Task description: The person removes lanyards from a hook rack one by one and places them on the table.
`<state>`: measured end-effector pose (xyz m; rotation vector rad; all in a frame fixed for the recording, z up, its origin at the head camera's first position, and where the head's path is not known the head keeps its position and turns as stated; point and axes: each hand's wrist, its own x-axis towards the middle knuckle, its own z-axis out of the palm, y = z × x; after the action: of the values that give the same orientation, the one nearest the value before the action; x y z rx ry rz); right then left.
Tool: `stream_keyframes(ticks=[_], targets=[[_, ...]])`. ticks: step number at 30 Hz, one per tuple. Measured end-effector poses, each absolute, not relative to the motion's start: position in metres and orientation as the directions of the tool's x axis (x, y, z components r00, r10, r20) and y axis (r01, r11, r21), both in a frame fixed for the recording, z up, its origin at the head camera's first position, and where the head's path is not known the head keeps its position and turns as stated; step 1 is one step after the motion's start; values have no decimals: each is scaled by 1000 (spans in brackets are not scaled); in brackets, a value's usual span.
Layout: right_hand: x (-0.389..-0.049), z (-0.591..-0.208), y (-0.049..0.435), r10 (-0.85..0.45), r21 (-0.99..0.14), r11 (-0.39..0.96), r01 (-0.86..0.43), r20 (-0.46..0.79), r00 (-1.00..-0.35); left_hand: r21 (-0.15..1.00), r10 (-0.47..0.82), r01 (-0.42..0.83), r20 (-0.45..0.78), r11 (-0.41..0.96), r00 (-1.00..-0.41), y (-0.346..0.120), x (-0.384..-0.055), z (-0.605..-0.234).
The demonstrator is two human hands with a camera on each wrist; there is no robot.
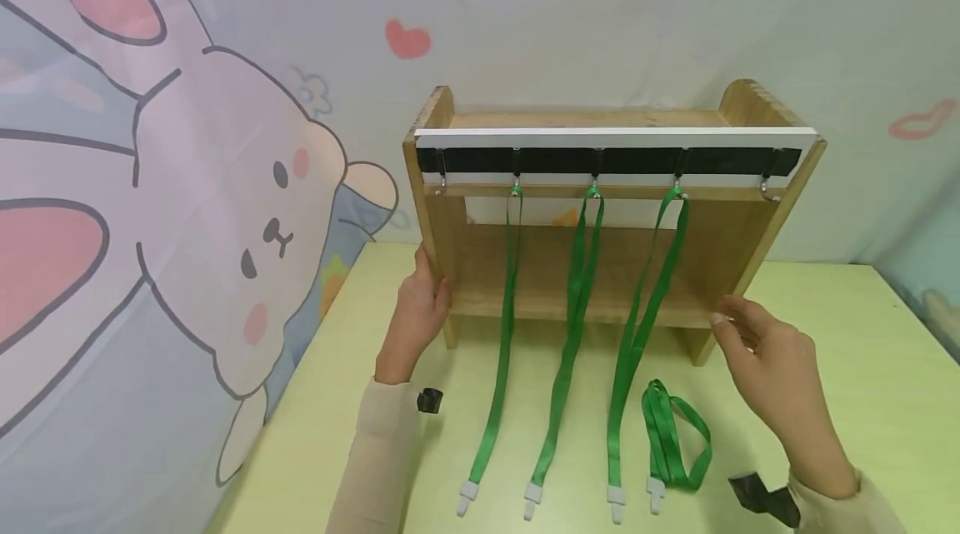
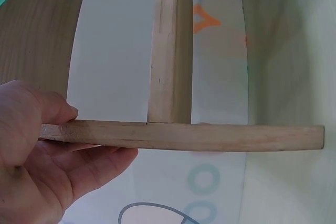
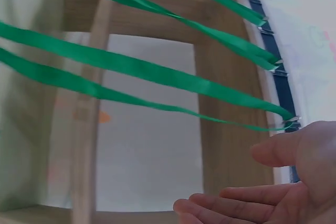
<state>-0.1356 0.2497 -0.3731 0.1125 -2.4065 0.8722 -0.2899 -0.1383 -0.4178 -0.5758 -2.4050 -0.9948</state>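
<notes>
My left hand [image 1: 422, 305] grips the left side panel [image 2: 236, 137] of a wooden rack [image 1: 570, 267], thumb on one face and fingers on the other. Beside the rack's lower right side is my right hand [image 1: 776, 363], holding nothing; the right wrist view shows its fingers [image 3: 241, 211] extended and apart from the thumb. Three green lanyards hang from the middle hooks: a left one [image 1: 502, 367], a central one [image 1: 561, 384] and a right one [image 1: 617, 401]. Another green lanyard [image 1: 660, 442] lies folded on the table, near the right hand.
A black hook strip [image 1: 555, 161] runs along the rack's white front rail. Its left end hook [image 1: 441, 182] and right end hook [image 1: 767, 189] hold no lanyard. The rack stands on a pale green table [image 1: 840, 334] before a printed cloth [image 1: 600, 26] with a cartoon rabbit.
</notes>
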Motion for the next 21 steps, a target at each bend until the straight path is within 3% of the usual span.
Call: stream_keyframes(ticks=[12, 21], targets=[[-154, -352, 227, 168, -636, 706, -311, 577, -799, 554, 184, 529, 559, 642, -809, -140, -289, -418], [-171, -347, 205, 240, -732, 560, -387, 591, -770, 560, 187, 524, 548, 642, -815, -142, -287, -418]])
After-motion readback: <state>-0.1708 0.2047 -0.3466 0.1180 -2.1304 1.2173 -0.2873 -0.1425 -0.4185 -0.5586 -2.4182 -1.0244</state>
